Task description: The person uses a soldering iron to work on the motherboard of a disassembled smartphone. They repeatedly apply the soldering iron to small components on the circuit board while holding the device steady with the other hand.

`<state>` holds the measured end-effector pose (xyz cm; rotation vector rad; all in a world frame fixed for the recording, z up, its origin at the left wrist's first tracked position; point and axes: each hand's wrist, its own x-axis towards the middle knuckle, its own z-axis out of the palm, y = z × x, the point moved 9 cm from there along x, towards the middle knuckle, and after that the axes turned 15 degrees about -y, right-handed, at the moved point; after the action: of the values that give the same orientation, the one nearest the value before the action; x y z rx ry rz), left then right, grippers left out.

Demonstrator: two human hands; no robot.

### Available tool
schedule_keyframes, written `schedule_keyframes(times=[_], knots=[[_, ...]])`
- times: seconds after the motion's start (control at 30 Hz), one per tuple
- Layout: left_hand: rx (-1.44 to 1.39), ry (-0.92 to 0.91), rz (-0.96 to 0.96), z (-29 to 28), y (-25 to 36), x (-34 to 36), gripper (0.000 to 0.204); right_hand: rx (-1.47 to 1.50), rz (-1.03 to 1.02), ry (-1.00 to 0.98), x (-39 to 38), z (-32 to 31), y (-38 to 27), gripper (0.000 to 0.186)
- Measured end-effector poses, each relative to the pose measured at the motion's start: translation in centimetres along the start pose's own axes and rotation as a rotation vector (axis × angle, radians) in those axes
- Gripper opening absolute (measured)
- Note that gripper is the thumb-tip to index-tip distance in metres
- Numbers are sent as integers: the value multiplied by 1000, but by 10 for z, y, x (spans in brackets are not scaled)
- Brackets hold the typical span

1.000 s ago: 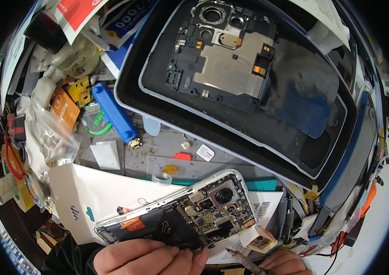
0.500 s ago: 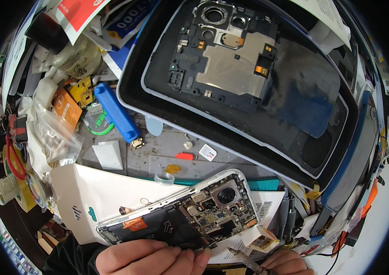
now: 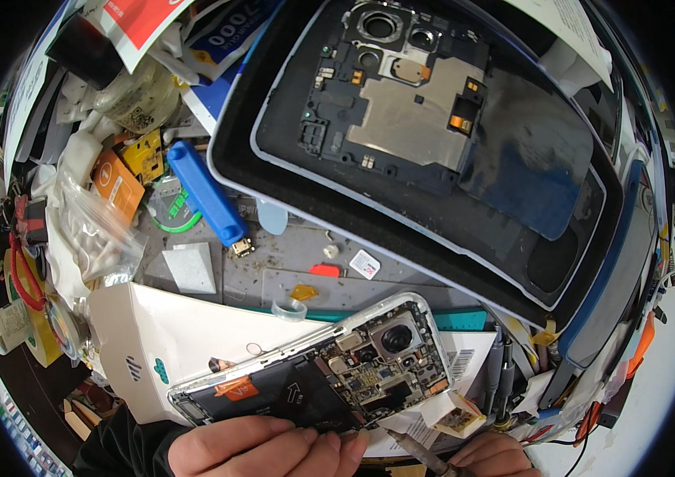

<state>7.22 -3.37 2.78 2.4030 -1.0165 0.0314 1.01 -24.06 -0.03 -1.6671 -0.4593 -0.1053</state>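
An opened phone (image 3: 370, 376) with exposed circuit board, camera module and dark battery with an orange tab lies tilted over a white card folder (image 3: 154, 326). My left hand (image 3: 266, 449) has its fingers closed along the phone's lower long edge, fingertips beside the board. My right hand (image 3: 490, 457), low at the right, grips a soldering-iron-like tool (image 3: 425, 453); its tip is just below the phone's edge, close to my left fingertips, though contact is unclear. A small open white box (image 3: 452, 416) sits beside the phone's lower right corner.
A dark tray (image 3: 425, 230) holds a phone mid-frame (image 3: 393, 119) and dark panels. A blue tool (image 3: 206, 191), plastic bag (image 3: 99, 238), clear jar (image 3: 137, 99) and small loose parts crowd the left and middle. Slim pens or drivers (image 3: 496, 374) stand at the right.
The tool's tip has shifted slightly left toward my left fingertips. The surroundings have drifted slightly in the picture; both hands keep their grips.
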Motion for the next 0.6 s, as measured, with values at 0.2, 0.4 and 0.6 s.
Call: schedule_keyframes(times=[0.2,0.4,0.6], knots=[[3,16,8,0,0,1,22,3,-7,-19,1,0,1,25],[1,24,10,0,0,2,22,22,-12,-14,0,-1,1,25],[-2,5,16,1,0,1,23,27,-5,-36,2,-1,1,26]])
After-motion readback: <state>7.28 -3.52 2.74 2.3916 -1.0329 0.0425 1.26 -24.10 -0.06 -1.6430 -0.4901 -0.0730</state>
